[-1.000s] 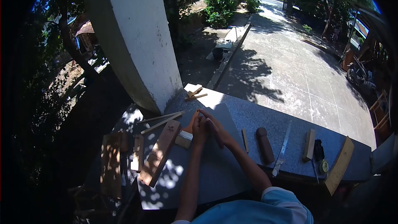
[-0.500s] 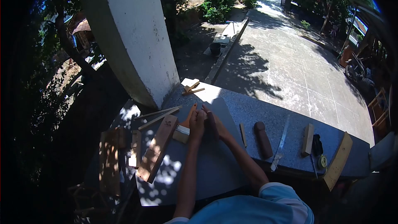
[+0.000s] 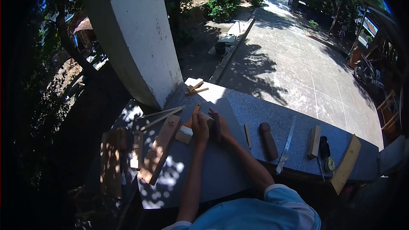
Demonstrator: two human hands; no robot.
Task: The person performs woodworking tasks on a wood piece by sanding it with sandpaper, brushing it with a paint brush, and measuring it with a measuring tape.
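Observation:
My left hand [image 3: 200, 128] is closed around a small wooden block, whose tan face [image 3: 209, 120] shows between my hands. Against that side, my right hand [image 3: 224, 131] grips a dark brown piece of wood [image 3: 217, 124], held roughly upright. Most of the block is hidden by my fingers. Just left of my left hand is what looks like a wide paintbrush [image 3: 184, 133] with an orange handle, partly covered by the hand. Both hands are above a smooth grey board [image 3: 221, 174] on the stone counter.
On the left lie a long brown wooden block [image 3: 161, 149], thin sticks [image 3: 162, 118] and dappled planks [image 3: 111, 162]. Along the right are a dark rounded wooden piece [image 3: 268, 141], a metal ruler [image 3: 287, 145], a tape roll [image 3: 329, 165] and a yellowish board [image 3: 346, 164]. A white pillar [image 3: 142, 30] rises behind.
My hands have parted slightly, exposing the block's tan face. The dark brown piece has tilted and shifted a little. The whole view has moved slightly.

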